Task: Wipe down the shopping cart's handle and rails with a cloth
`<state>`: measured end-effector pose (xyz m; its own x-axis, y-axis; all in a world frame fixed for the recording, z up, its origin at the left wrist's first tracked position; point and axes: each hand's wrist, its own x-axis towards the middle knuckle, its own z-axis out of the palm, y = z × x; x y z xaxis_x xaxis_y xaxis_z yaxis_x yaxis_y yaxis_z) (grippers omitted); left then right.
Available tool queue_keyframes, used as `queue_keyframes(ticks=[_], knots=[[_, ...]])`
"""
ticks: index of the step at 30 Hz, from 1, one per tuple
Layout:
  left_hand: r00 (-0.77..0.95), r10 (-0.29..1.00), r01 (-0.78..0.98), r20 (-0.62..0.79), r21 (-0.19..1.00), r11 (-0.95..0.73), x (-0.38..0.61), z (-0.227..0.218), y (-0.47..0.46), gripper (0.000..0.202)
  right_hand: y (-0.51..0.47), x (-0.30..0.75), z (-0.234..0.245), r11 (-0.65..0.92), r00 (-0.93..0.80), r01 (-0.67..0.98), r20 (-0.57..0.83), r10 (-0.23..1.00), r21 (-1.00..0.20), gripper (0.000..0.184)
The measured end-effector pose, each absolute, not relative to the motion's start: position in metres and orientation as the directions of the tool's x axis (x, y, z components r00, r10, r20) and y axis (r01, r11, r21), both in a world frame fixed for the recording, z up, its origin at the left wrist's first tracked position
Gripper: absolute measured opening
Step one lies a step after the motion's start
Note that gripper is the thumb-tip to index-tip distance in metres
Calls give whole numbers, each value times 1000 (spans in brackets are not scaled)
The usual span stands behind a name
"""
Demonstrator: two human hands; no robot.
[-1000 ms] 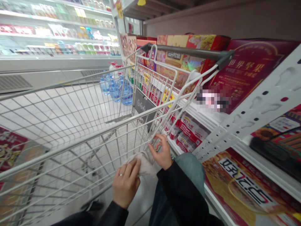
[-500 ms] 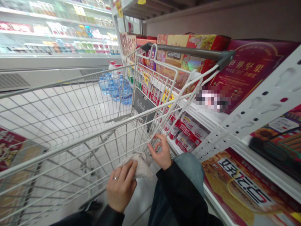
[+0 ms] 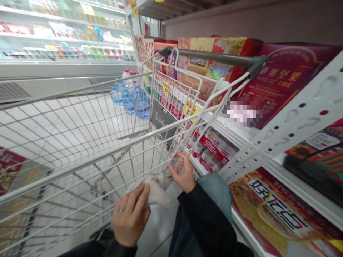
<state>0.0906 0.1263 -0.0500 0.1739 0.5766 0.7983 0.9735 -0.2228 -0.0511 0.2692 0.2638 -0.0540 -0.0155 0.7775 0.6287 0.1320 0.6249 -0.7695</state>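
My left hand (image 3: 130,217) presses a crumpled off-white cloth (image 3: 157,189) against the lower side wires of a metal shopping cart (image 3: 102,157). Its fingers are closed on the cloth, and a ring shows on one of them. My right hand (image 3: 183,173) is at the cart's lower rear corner, to the right of the cloth. Its index finger and thumb are bent close about a wire there, while the other fingers curl loosely. The cart's dark handle (image 3: 214,57) is above and beyond both hands.
At right, white shelving (image 3: 268,142) holds boxed goods such as a purple-red gift box (image 3: 292,78), with wrapped bottle packs (image 3: 214,146) lower down. Large blue water bottles (image 3: 140,103) stand on the floor behind the cart. A lit refrigerated display (image 3: 64,35) lines the back left. My bent knee (image 3: 217,189) is close to the shelf.
My left hand has slid left and slightly down along the cart's side with the cloth. My right hand has kept its place.
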Motion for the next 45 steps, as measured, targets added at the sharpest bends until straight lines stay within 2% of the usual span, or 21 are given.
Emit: queue_keyframes(ticks=[2,6,9,14,22,28,34,41,45], knots=[[171,556,975,814,-56,-217,90,-44,128,47,264,269,-54,624,-12,136,628,778,-770,43],[225,629,969,744,-102,-227,87,-69,128,44,264,270,-54,625,-13,137,629,777,-769,42],[209,655,972,726,-84,-218,84,-80,125,44,264,270,-54,629,-19,141,633,774,-765,42],[171,599,974,782,-40,-225,87,-58,124,50,262,271,-53,624,-17,156,629,777,-766,43],[145,664,985,734,-44,-167,97,-73,125,50,262,276,-55,613,-33,175,617,786,-771,41],[93,615,989,783,-1,-148,91,-47,115,60,261,275,-58,612,-15,169,619,785,-772,42],[119,660,988,742,-25,-150,91,-67,115,49,261,275,-57,603,-16,197,613,790,-773,41],[87,620,990,780,-1,-138,83,-47,107,60,260,274,-55,614,-10,168,622,783,-771,42],[97,642,991,761,-15,-132,82,-54,108,56,260,273,-54,610,1,190,621,784,-769,43]])
